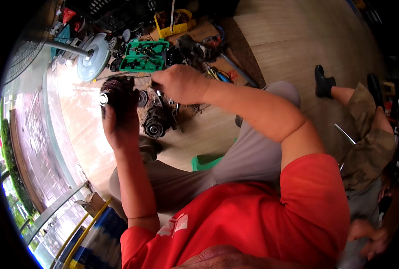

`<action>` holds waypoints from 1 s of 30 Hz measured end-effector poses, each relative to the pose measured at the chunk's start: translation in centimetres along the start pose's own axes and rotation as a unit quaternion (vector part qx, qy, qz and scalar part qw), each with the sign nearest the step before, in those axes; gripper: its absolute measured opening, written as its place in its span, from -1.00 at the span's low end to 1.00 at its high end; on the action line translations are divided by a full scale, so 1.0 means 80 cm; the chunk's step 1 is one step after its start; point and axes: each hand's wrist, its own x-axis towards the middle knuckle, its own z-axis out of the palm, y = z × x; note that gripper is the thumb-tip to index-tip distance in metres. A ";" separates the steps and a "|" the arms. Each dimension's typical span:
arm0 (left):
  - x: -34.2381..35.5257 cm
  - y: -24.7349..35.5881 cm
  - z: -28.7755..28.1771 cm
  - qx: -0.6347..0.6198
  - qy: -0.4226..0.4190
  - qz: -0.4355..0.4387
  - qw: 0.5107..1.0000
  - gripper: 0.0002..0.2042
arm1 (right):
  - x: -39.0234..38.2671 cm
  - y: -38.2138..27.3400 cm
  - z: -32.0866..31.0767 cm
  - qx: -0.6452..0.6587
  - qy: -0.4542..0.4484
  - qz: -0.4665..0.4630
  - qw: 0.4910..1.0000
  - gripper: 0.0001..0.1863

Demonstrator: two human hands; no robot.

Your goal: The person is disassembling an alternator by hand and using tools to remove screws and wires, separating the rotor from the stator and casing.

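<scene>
My left hand [118,125] grips a dark, greasy mechanical part [124,94] with a bright silver ring on its left end. Just right of it, my right hand [181,84] is closed, its fingers curled around something small I cannot make out. Below and between the hands lie a dark round geared assembly [155,127], a smaller round metal piece [142,97] and metal tools on a dirty mat. An open green tool case [143,55] lies beyond my hands.
A yellow bin [174,24], round grey fan base [91,58] and scattered tools surround the work. My knees and a green stool [204,162] are below. A person's booted legs [343,94] are at right; blue-and-yellow stacked items [91,233] stand at lower left.
</scene>
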 end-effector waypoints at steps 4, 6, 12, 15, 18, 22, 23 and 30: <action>0.007 0.025 -0.009 -0.052 0.054 0.044 0.996 -0.46 | 0.007 0.014 -0.024 0.023 -0.032 -0.008 0.999 -0.85; 0.010 0.039 -0.013 -0.081 0.056 0.067 0.993 -0.49 | 0.009 0.021 -0.042 0.026 -0.047 -0.017 0.998 -0.85; 0.013 0.066 -0.030 -0.195 -0.007 0.091 0.977 -0.52 | 0.005 0.020 -0.094 -0.065 -0.069 0.007 0.995 -0.78; 0.008 0.085 -0.029 -0.215 0.006 0.104 0.971 -0.54 | 0.005 0.020 -0.116 -0.065 -0.083 0.026 0.994 -0.79; 0.007 0.105 -0.050 -0.253 0.085 0.124 0.956 -0.72 | 0.000 0.031 -0.135 -0.116 -0.080 0.034 0.989 -0.84; 0.004 0.125 -0.052 -0.282 0.112 0.138 0.943 -0.74 | -0.003 0.028 -0.160 -0.100 -0.060 0.079 0.990 -0.84; 0.001 0.131 -0.053 -0.314 0.093 0.127 0.936 -0.75 | -0.003 0.026 -0.166 -0.088 -0.054 0.088 0.991 -0.84; -0.003 0.153 -0.067 -0.277 0.142 0.209 0.927 -0.77 | -0.025 0.031 -0.211 -0.081 -0.026 0.135 0.987 -0.87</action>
